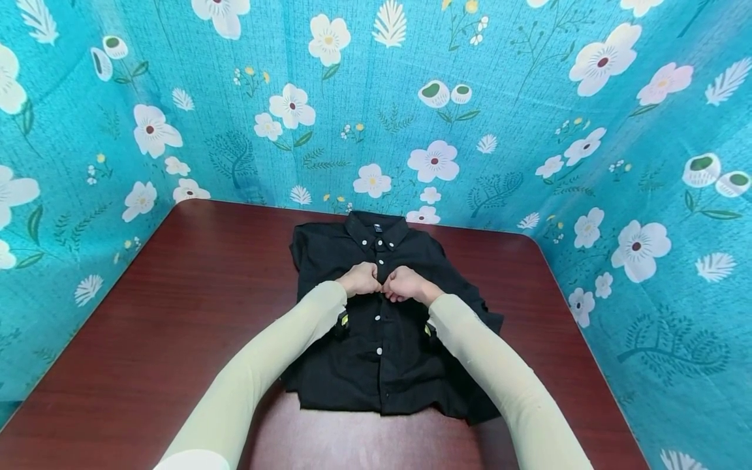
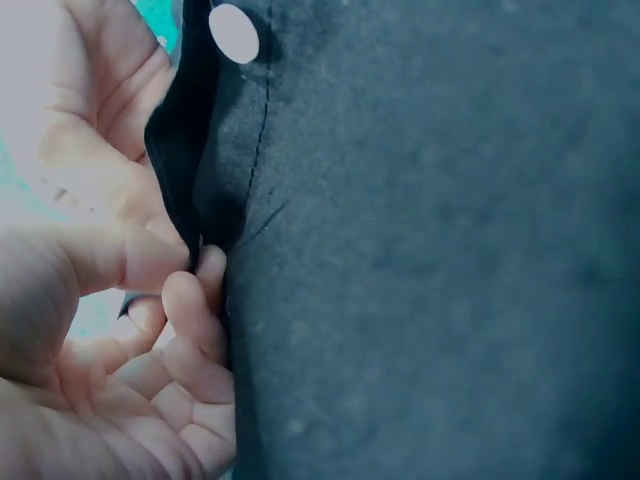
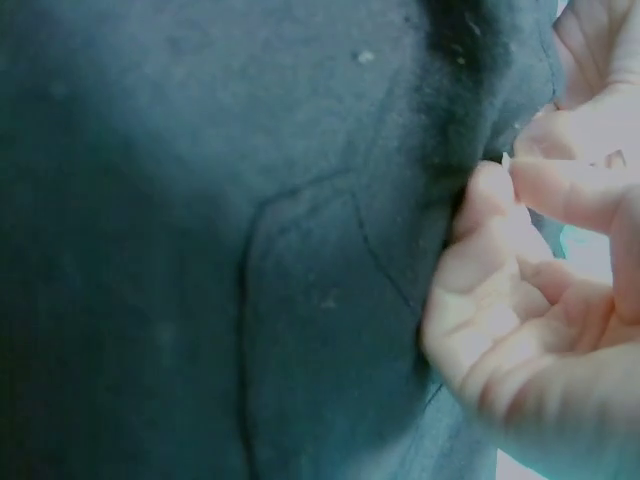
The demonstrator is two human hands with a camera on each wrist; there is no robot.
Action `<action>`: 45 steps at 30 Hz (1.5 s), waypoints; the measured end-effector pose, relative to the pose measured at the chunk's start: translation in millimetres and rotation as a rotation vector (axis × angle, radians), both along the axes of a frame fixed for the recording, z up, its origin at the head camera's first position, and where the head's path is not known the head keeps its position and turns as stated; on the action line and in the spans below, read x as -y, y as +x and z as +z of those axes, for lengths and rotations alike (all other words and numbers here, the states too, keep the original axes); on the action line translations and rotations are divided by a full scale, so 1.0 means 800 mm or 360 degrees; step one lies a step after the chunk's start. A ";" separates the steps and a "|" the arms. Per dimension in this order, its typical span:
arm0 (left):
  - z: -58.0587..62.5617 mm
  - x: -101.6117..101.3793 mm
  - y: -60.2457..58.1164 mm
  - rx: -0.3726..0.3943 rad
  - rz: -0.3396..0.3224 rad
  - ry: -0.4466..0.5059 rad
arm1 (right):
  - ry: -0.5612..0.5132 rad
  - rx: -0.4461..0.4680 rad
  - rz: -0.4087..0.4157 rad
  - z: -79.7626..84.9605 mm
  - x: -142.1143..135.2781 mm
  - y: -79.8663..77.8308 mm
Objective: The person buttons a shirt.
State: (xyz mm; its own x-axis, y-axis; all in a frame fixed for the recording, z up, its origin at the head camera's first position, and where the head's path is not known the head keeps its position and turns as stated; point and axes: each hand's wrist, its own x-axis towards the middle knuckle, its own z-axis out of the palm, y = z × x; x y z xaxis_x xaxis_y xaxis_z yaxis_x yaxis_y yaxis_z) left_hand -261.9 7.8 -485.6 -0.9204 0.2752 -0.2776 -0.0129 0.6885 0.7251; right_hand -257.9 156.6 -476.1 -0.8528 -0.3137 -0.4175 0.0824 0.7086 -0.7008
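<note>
A black button-up shirt [image 1: 341, 365] with white buttons lies face up on the table, collar at the far side. Both hands meet at its front placket, below the collar. My left hand [image 1: 360, 279] pinches the placket edge between thumb and fingertips. Close against it, my right hand [image 1: 405, 284] pinches the same edge from the other side. In the left wrist view the placket is lifted into a fold, with a white button [image 2: 235, 34] above the fingers. The right wrist view shows a small white edge at the right hand's fingertips and a stitched pocket [image 3: 310, 300].
The dark red-brown table [image 1: 176, 313] extends to both sides of the shirt. A blue floral cloth [image 1: 376, 117] hangs behind the table and along its sides. Dark wrist-worn devices rest close over the shirt beneath both wrists.
</note>
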 end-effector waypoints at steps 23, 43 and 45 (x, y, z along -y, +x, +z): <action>-0.003 0.007 0.002 -0.0134 -0.0102 -0.0266 | 0.0024 0.0127 0.0071 -0.001 -0.009 -0.006; 0.017 0.034 0.024 0.0034 -0.0461 -0.0150 | 0.0540 -0.0168 0.0507 0.026 0.000 0.026; 0.019 0.035 0.027 0.0034 -0.0539 -0.0148 | 0.0589 -0.0156 0.0548 0.031 0.002 0.030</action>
State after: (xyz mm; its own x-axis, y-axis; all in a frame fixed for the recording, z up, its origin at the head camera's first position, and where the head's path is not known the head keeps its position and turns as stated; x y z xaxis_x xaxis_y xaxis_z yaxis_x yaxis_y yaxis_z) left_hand -240.2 -19.9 -470.8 -0.7749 0.5366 -0.3340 0.2132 0.7194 0.6611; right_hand -233.9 154.9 -451.2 -0.7669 -0.4295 -0.4769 -0.2530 0.8852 -0.3904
